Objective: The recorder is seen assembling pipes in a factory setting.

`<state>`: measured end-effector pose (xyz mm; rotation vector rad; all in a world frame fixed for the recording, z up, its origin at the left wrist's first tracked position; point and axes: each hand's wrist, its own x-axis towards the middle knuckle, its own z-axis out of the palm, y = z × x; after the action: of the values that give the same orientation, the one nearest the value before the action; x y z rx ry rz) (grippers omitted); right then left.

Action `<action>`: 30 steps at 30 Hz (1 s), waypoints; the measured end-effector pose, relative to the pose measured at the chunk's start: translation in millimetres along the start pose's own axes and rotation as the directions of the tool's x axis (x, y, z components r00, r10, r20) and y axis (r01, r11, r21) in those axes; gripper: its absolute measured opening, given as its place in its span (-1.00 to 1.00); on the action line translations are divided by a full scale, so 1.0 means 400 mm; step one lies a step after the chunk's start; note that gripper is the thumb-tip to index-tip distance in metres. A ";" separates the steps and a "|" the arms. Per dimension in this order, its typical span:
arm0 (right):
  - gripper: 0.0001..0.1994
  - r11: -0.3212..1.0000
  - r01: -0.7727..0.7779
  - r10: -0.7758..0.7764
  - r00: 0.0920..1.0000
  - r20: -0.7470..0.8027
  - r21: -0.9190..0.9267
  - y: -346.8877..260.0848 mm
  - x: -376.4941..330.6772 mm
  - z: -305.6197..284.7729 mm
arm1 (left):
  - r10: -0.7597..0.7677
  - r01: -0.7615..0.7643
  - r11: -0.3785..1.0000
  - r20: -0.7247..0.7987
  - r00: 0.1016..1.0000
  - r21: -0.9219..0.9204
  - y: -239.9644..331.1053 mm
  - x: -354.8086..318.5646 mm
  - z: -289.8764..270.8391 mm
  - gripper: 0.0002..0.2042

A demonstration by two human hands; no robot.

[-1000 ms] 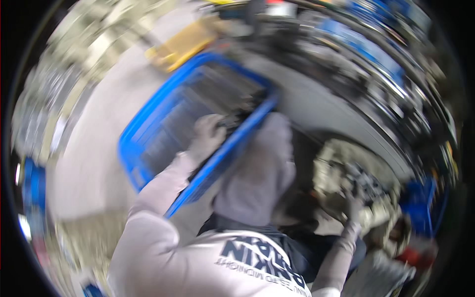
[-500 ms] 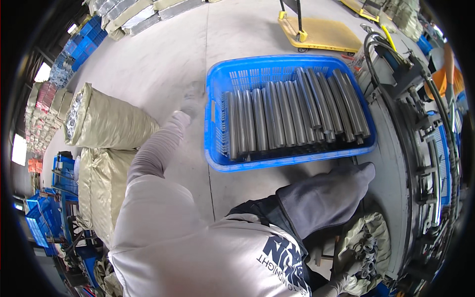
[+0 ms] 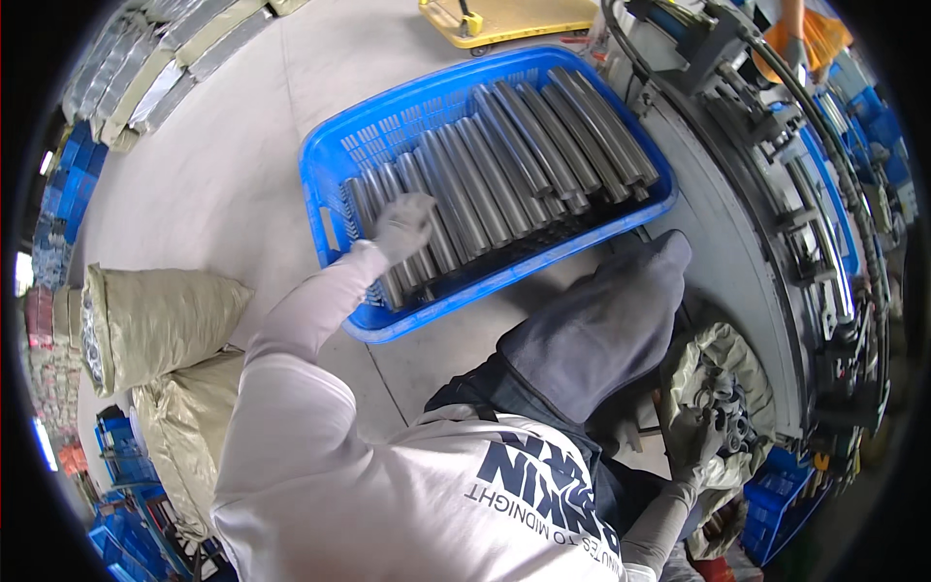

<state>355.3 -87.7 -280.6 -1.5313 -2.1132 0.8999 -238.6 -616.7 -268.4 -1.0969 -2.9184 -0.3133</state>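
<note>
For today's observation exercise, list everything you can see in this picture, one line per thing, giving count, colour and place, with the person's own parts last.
Crate: one, blue plastic, on the floor ahead of the person.
Metal tubes: many, grey, lying side by side in the crate.
Sacks: at least two, pale greenish, on the floor at the left.
Open sack: one, pale, at the lower right, holding small dark parts.
Cart: one, yellow, beyond the crate at the top.
Machine: one, grey and curved, along the right.
Stacked crates: several, blue, lower left.
Left hand: gloved, pale grey, on the tubes at the crate's left end.
Right hand: gloved, grey, in the open sack among the parts.
</note>
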 end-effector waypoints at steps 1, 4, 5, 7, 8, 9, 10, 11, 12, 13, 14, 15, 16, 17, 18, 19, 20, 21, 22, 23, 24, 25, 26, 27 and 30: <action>-0.43 1.000 -0.023 0.023 1.000 -0.017 0.010 0.029 0.001 -0.037 | 0.035 -0.035 0.999 0.006 0.999 -0.011 0.042 0.048 0.040 -0.48; -0.44 0.997 -0.065 0.066 0.998 -0.020 0.044 0.076 -0.017 -0.055 | 0.533 -0.508 0.773 0.046 0.845 0.380 0.075 0.092 0.143 -0.49; -0.47 0.997 0.008 -0.006 1.000 -0.027 0.080 0.079 -0.020 -0.049 | 0.497 -0.473 0.770 0.063 0.866 0.428 0.082 0.099 0.179 -0.52; -0.53 0.982 0.183 -0.177 0.980 -0.095 0.056 0.111 -0.037 -0.062 | 0.440 -0.424 0.825 0.046 0.897 0.375 0.126 0.124 0.226 -0.57; -0.56 0.961 0.017 0.024 0.989 -0.143 0.278 0.022 -0.061 -0.043 | 0.414 -0.401 0.827 0.056 0.909 0.393 0.121 0.108 0.232 -0.57; -0.57 0.977 -0.006 0.034 0.991 -0.128 0.213 0.030 -0.054 -0.051 | 0.404 -0.390 0.828 0.054 0.913 0.402 0.123 0.103 0.235 -0.56; -0.57 0.988 -0.026 0.043 0.993 -0.110 0.152 0.053 -0.042 -0.046 | 0.399 -0.394 0.826 0.075 0.914 0.402 0.108 0.096 0.237 -0.53; -0.57 0.997 0.036 -0.024 0.987 -0.161 0.071 0.060 -0.036 -0.027 | 0.387 -0.390 0.825 0.095 0.917 0.409 0.087 0.090 0.235 -0.50; -0.58 0.997 0.076 -0.080 0.972 -0.219 -0.027 0.071 -0.044 -0.022 | 0.416 -0.419 0.833 0.091 0.905 0.361 0.105 0.100 0.222 -0.49; -0.54 1.000 0.000 -0.003 0.986 -0.169 -0.019 0.073 -0.036 -0.023 | 0.440 -0.439 0.801 0.097 0.893 0.407 0.109 0.097 0.201 -0.53; -0.62 0.997 0.046 -0.057 0.976 -0.209 -0.055 0.147 -0.021 -0.022 | 0.469 -0.455 0.805 0.063 0.881 0.382 0.144 0.126 0.190 -0.58; -0.62 0.999 0.048 -0.046 0.980 -0.195 0.005 0.127 -0.025 -0.017 | 0.454 -0.447 0.810 0.077 0.888 0.380 0.158 0.127 0.171 -0.61; -0.61 0.996 0.055 -0.041 0.984 -0.171 0.074 0.076 -0.026 0.002 | 0.462 -0.439 0.794 0.052 0.885 0.420 0.131 0.121 0.176 -0.66; -0.55 0.995 0.013 0.002 0.989 -0.145 0.100 0.078 -0.024 0.000 | 0.462 -0.455 0.771 0.099 0.881 0.445 0.132 0.133 0.177 -0.73; -0.48 0.992 -0.027 0.042 0.993 -0.113 0.126 0.080 -0.020 -0.003 | 0.480 -0.478 0.762 0.113 0.870 0.437 0.130 0.141 0.181 -0.78; -0.46 0.998 -0.047 0.050 0.991 -0.126 0.029 0.018 -0.037 -0.009 | 0.478 -0.491 0.743 0.153 0.865 0.455 0.121 0.143 0.188 -0.79; -0.44 0.993 -0.047 0.056 0.995 -0.080 0.111 -0.009 -0.042 -0.015 | 0.465 -0.495 0.727 0.190 0.865 0.476 0.111 0.139 0.187 -0.79; -0.42 0.999 0.025 -0.021 0.992 -0.126 0.034 0.017 -0.036 -0.002 | 0.468 -0.495 0.724 0.186 0.864 0.480 0.103 0.135 0.189 -0.79; -0.40 0.994 0.098 -0.104 0.982 -0.158 -0.043 0.023 -0.034 0.012 | 0.458 -0.496 0.719 0.204 0.865 0.487 0.095 0.127 0.186 -0.74; -0.40 0.993 0.110 -0.114 0.983 -0.146 -0.035 0.030 -0.035 0.010 | 0.438 -0.488 0.718 0.222 0.871 0.496 0.079 0.113 0.181 -0.70; -0.39 0.984 0.111 -0.131 0.982 -0.135 -0.142 0.032 -0.034 0.007 | 0.442 -0.449 0.773 0.126 0.888 0.448 0.066 0.099 0.184 -0.63; -0.37 0.960 0.130 -0.161 0.981 -0.108 -0.247 0.026 -0.025 0.018 | 0.418 -0.395 0.829 0.029 0.908 0.397 0.071 0.082 0.176 -0.55; -0.35 0.931 0.150 -0.205 0.969 -0.137 -0.333 0.055 -0.017 0.022 | 0.385 -0.362 0.858 0.011 0.923 0.365 0.070 0.074 0.156 -0.46; -0.34 0.898 0.185 -0.253 0.960 -0.124 -0.399 0.062 -0.021 0.014 | 0.339 -0.322 0.904 -0.014 0.941 0.281 0.077 0.068 0.118 -0.47; -0.39 0.847 0.256 -0.317 0.947 -0.056 -0.466 0.049 0.033 0.062 | 0.156 -0.109 0.947 -0.134 0.979 0.304 0.035 0.081 0.037 -0.44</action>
<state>348.8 -78.1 -312.8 -1.3631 -2.4807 0.1947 -253.0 -582.5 -277.9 -1.1539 -2.6266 0.0387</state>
